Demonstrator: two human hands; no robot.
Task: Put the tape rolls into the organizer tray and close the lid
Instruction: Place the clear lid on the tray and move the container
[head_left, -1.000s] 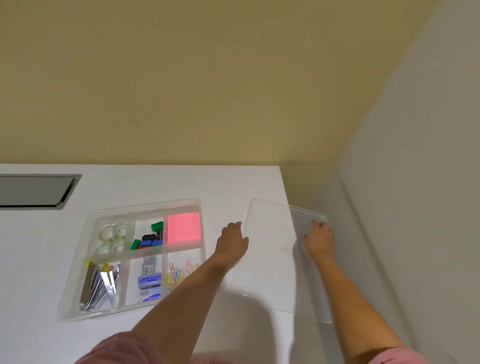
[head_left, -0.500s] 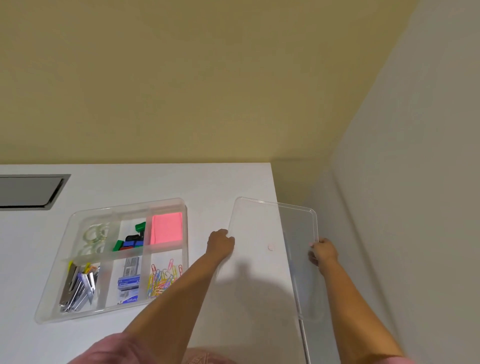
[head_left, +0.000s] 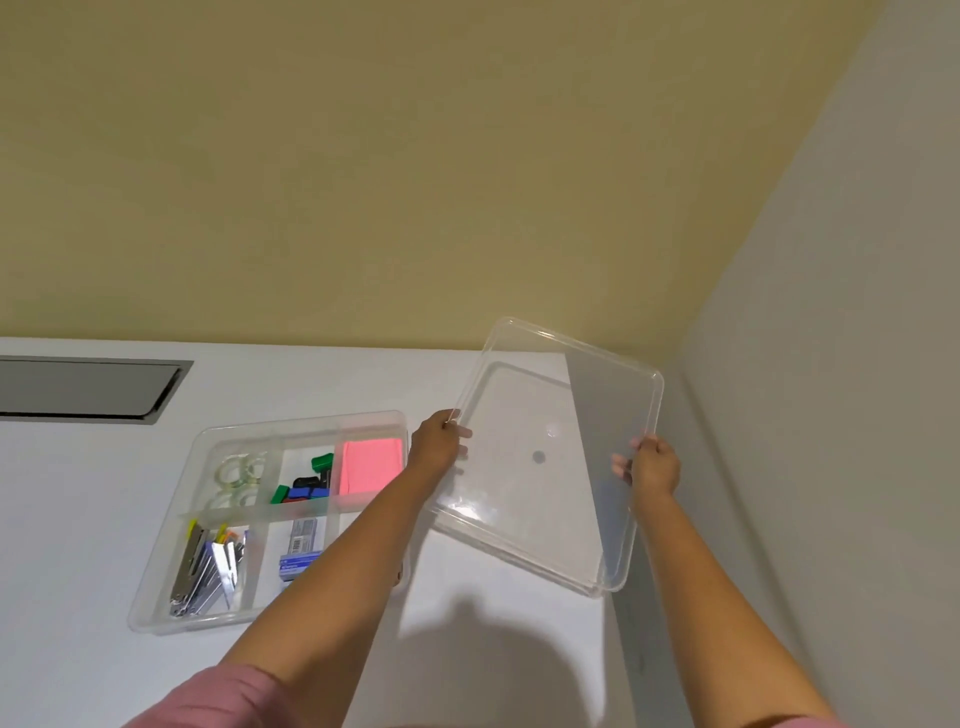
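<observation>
A clear organizer tray (head_left: 171, 525) with several compartments lies on the white table. Clear tape rolls (head_left: 240, 470) sit in its far left compartment. I hold the clear plastic lid (head_left: 540, 499) in the air to the right of the tray, tilted with its far edge raised. My left hand (head_left: 436, 440) grips the lid's left edge, and my right hand (head_left: 652, 465) grips its right edge. My left forearm crosses over the tray's near right corner and hides it.
Other compartments hold a pink pad (head_left: 371, 465), coloured binder clips (head_left: 304, 486), metal staplers (head_left: 205, 569) and a staple box (head_left: 298, 553). A grey recessed panel (head_left: 83, 387) sits at the table's far left. A white wall (head_left: 831, 415) rises close on the right.
Both hands have taken hold of the lid by its two side edges and lifted it off the table, tilting it up. The tray has not moved.
</observation>
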